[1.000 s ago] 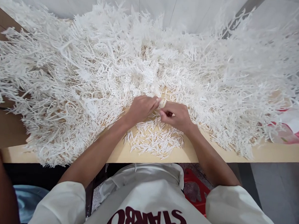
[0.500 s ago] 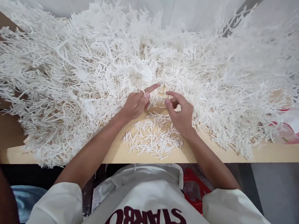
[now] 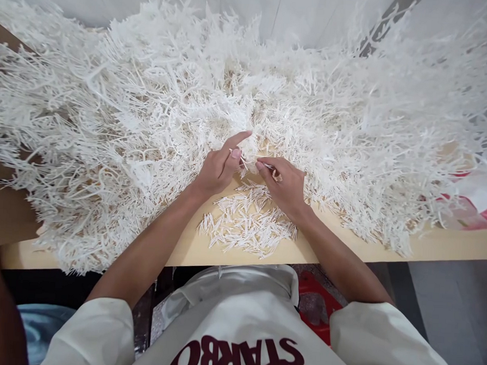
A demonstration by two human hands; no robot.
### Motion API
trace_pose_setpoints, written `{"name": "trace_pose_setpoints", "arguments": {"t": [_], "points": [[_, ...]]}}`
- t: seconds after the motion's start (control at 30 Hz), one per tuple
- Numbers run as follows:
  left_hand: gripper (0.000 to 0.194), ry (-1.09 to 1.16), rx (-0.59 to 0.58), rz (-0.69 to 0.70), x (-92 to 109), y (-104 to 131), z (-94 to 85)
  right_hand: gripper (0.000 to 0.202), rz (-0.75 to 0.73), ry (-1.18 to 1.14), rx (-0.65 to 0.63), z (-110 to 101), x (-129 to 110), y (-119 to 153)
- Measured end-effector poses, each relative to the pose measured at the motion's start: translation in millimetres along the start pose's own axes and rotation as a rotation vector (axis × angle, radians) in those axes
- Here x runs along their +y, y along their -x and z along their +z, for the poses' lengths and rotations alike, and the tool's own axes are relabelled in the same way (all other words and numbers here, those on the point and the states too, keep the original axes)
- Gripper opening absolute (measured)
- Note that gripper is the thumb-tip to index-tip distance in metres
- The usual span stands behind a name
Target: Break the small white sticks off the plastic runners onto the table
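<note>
Over the middle of the table, my left hand (image 3: 220, 167) pinches a thin white branched piece between thumb and fingers, its index finger stretched forward. Just right of it, my right hand (image 3: 284, 184) has thumb and index finger pressed together at the end of the white strands. Whether a strand sits in that pinch is too small to tell. Below both hands lies a loose heap of short white sticks (image 3: 249, 221). Around and beyond them spreads a large tangled pile of white branched pieces (image 3: 161, 102).
The pale wooden table (image 3: 448, 247) has its front edge close to my body. A cardboard box (image 3: 5, 213) stands at the left. Red and white plastic packaging (image 3: 470, 211) lies at the right. Below the table a red object (image 3: 317, 301) shows.
My right hand has moved left, closer to my left hand, and its thumb and index finger have closed together. The left index finger has shifted slightly left.
</note>
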State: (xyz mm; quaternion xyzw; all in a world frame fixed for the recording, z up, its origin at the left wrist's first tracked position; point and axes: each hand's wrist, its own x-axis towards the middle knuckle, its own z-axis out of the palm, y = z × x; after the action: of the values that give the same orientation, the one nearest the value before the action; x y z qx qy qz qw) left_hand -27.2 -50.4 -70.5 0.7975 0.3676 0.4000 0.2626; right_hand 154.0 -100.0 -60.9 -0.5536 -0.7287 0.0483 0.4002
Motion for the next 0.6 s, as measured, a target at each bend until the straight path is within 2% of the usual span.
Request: {"name": "trace_pose_setpoints", "arguments": {"t": [0.1, 0.2, 0.27, 0.33, 0.43, 0.47, 0.53, 0.6], "points": [[0.046, 0.008, 0.055, 0.005, -3.9, 1.9, 1.4, 0.021, 0.015, 0.022, 0.041, -0.4, -0.1, -0.5], [0.040, 0.001, 0.082, 0.017, -6.0, 2.5, 1.9, 0.025, 0.000, 0.031, 0.022, -0.9, 1.3, -1.4], [0.035, -0.022, 0.106, 0.044, -6.2, 2.0, 2.4, 0.019, -0.021, 0.014, 0.037, -2.1, 1.4, -2.0], [0.031, -0.064, 0.109, 0.128, -6.7, 1.2, 3.8, 0.011, -0.043, -0.015, 0.061, -3.8, 1.0, -2.6], [0.025, -0.168, 0.075, 0.326, -8.7, 0.3, 6.7, 0.037, -0.047, -0.089, -0.032, -4.6, 1.9, -3.4], [0.024, -0.198, 0.069, 0.369, -9.4, 0.2, 7.5, 0.038, -0.049, -0.106, -0.083, -4.1, 2.9, -3.5], [0.024, -0.240, 0.067, 0.404, -10.0, 0.1, 8.3, 0.028, -0.076, -0.103, -0.133, -2.5, 5.4, -3.5], [0.025, -0.253, 0.050, 0.395, -8.6, -0.1, 7.9, 0.015, -0.110, -0.072, -0.092, -1.5, 7.1, -3.4]]}}
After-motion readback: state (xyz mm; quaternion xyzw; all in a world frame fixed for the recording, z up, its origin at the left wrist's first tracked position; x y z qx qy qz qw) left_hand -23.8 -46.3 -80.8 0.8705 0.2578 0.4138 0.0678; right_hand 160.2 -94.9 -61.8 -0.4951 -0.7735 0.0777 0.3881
